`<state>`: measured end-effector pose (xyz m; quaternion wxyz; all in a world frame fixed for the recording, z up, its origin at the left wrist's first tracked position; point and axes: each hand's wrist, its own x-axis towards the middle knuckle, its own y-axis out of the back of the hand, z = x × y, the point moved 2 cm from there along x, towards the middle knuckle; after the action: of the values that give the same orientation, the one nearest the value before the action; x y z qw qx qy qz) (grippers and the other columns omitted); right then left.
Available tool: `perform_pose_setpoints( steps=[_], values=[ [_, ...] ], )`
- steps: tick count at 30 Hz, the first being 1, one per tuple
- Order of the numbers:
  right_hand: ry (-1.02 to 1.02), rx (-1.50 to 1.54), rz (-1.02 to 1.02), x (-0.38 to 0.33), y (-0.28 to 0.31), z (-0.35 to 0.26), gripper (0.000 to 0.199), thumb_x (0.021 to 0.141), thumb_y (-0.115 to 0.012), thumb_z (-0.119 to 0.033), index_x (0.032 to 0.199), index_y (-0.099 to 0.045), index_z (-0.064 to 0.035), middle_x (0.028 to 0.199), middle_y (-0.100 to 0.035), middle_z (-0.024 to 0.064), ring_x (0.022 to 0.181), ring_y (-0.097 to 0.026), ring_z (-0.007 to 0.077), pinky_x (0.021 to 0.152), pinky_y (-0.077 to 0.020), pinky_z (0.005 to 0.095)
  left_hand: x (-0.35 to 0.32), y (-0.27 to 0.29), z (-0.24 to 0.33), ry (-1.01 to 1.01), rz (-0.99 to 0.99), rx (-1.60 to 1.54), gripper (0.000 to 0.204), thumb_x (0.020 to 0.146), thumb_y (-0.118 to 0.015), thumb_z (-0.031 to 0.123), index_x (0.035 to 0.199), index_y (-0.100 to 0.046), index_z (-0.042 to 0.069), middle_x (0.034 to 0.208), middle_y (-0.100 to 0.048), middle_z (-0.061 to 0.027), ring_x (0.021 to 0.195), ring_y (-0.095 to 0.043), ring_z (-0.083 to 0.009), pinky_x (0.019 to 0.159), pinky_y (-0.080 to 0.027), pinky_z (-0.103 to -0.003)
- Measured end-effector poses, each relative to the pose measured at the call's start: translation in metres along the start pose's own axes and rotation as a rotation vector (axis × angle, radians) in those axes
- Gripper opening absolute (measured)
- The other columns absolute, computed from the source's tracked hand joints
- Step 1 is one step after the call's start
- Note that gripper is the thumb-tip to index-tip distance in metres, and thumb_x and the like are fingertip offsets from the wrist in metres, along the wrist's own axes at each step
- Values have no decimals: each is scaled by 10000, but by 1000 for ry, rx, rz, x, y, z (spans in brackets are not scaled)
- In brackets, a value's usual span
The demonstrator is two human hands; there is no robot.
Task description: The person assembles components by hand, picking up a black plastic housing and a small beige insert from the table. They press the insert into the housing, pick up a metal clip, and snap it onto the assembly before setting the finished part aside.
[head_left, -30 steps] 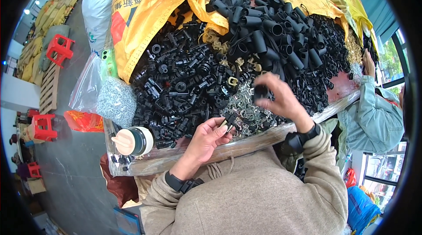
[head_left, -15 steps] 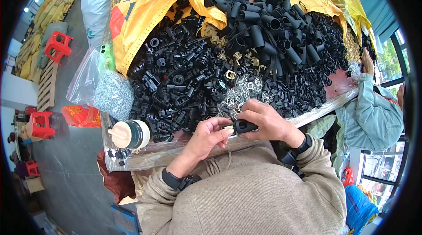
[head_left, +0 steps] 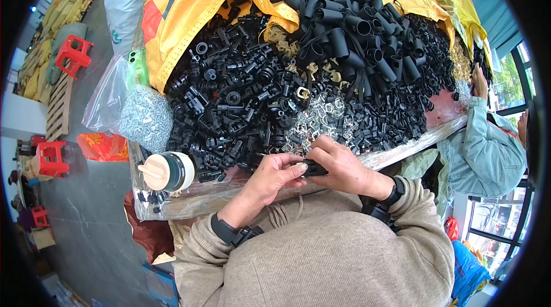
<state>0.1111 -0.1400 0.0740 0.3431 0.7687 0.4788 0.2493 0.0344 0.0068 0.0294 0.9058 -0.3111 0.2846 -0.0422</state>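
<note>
In front of my chest, both hands meet over a small black plastic part (head_left: pixel 315 168). My right hand (head_left: pixel 338 168) is closed around it, with the fingers curled over its top. My left hand (head_left: pixel 271 179) is in a pinch, its thumb and forefinger against the part's left end. Whatever lies between those left fingertips is hidden now. Just beyond my hands are a heap of black plastic fittings (head_left: pixel 229 100) and a smaller pile of silvery metal rings (head_left: pixel 321 120). Black tube-shaped pieces (head_left: pixel 359 28) are heaped farther back.
A cup with a peach lid (head_left: pixel 158 172) stands at the table's left corner, below a bag of grey bits (head_left: pixel 146 122). Yellow woven sacks (head_left: pixel 192 0) line the back. A co-worker's hand (head_left: pixel 479 81) is at the far right. Red stools (head_left: pixel 53 157) stand on the floor.
My hands have come together. A small pale piece that showed between my left fingertips is now out of sight. The black part has turned flatter in my right hand.
</note>
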Motion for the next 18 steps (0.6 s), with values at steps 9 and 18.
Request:
perform_pose_setpoints(
  steps=[9,18],
  values=[
    [209,477,-222,12,21,12,660,652,-726,-264,1190,-449,-2,1179,-459,167,1048,-487,335,904,-382,386,2,-4,4,-14,-31,-36,366,801,-609,109,1122,-489,-22,903,-590,-57,712,-597,-115,599,-500,-211],
    [236,441,-194,-1,16,4,600,642,-684,-284,1117,-490,28,1040,-536,175,989,-514,303,858,-405,388,-7,-11,0,-75,-90,34,511,779,-631,102,1220,-402,-17,978,-579,-84,761,-586,-127,633,-502,-256]
  ],
)
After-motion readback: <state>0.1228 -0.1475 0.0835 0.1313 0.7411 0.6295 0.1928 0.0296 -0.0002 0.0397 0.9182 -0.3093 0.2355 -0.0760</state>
